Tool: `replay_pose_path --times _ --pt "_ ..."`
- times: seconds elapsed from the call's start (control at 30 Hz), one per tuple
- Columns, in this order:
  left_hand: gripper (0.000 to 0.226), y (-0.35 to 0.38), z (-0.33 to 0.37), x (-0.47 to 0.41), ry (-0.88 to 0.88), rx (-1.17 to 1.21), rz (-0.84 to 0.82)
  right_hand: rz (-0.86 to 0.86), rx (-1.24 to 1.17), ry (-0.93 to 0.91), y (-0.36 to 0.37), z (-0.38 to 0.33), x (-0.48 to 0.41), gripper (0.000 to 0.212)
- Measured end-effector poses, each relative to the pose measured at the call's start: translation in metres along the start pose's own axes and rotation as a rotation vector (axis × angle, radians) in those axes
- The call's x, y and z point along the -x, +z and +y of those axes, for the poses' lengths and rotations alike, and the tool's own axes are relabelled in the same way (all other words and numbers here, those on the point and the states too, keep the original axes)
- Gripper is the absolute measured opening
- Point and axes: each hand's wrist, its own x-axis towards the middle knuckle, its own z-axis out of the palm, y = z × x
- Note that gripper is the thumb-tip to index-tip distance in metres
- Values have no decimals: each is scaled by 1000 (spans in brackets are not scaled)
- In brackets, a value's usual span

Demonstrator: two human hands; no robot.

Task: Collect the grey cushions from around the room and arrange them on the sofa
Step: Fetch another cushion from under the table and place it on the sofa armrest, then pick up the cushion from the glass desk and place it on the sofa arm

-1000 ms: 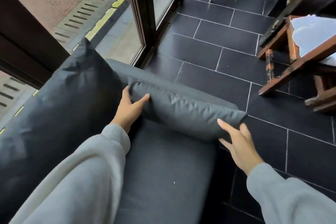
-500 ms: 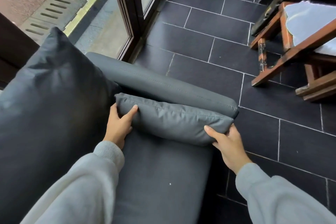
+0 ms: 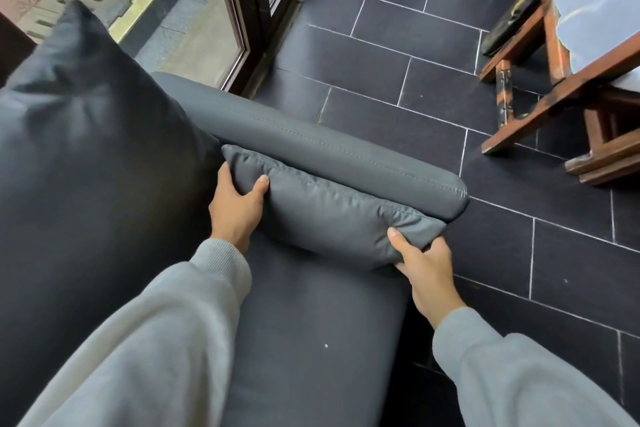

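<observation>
both hands were on the small grey cushion [image 3: 332, 215], which lay along the inner side of the sofa [image 3: 304, 340] armrest [image 3: 332, 149], touching it, w/ its lower edge on the seat. left hand [image 3: 237, 204] gripped the cushion's far-left end, thumb pressed into the front face, fingers hidden behind. right hand [image 3: 427, 267] pinched the near-right corner, thumb on top, fingers curled under the fabric, which bunched there. both arms were in light grey sleeves [image 3: 145, 340]. a big dark cushion [image 3: 90, 149] stood upright against the sofa back at left, just beside the left hand. floor was dark tiles [image 3: 398, 52] w/ pale grout. a wooden chair [image 3: 561, 80] stood well apart at upper right; a glass door [image 3: 239, 10] ran beyond the armrest.
</observation>
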Motion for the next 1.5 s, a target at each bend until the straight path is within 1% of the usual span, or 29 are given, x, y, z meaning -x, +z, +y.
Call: replay_pose_path --times 0.17,0.27,0.33,0.4,0.43,0.47,0.53,0.57,0.63,0.7,0.77,0.83,0.93,1.07,1.2,1.33,1.43,1.5 --pt "70 7 -10 -2 -4 -57 -12 45 64 2 4 6 -2 59" --pt "72 9 -14 -7 -21 -73 -29 57 140 -7 7 7 0 60" --pt "78 4 -10 -9 -52 -57 -75 48 227 10 4 5 4 60" --pt "90 0 -3 -3 -113 -20 -105 22 339 46 -2 -3 10 57" --pt "95 -1 2 4 -117 -37 -103 1 420 51 -7 -9 15 57" --pt "98 -2 8 13 -96 -98 -101 -23 504 45 -12 -15 19 64" --pt "99 1 26 39 -25 -279 -141 -53 660 -9 -26 -30 32 92" --pt "99 4 38 54 19 -387 -183 -67 713 -51 -34 -42 41 98" --pt "95 10 69 84 140 -615 -261 -104 811 -142 -54 -70 58 98" --pt "92 17 110 115 301 -828 -306 -130 963 -219 -79 -107 75 91" --pt "89 23 156 150 457 -969 -329 -108 1126 -302 -110 -150 94 85" --pt "87 28 209 187 549 -1040 -350 -71 1216 -356 -147 -196 115 84" --pt "85 36 290 250 639 -1079 -364 22 1259 -386 -211 -267 153 87" --pt "86 48 390 349 796 -1090 -314 160 1221 -429 -311 -354 211 91" --pt "88 72 469 463 914 -1099 -278 258 1184 -471 -427 -416 277 94" --pt "89 120 515 597 1021 -1059 -292 347 1147 -496 -561 -442 340 94" --pt "91 171 529 697 1084 -1036 -340 425 1140 -508 -666 -435 381 98" --pt "93 213 533 760 1136 -1024 -385 493 1135 -484 -739 -419 402 101"
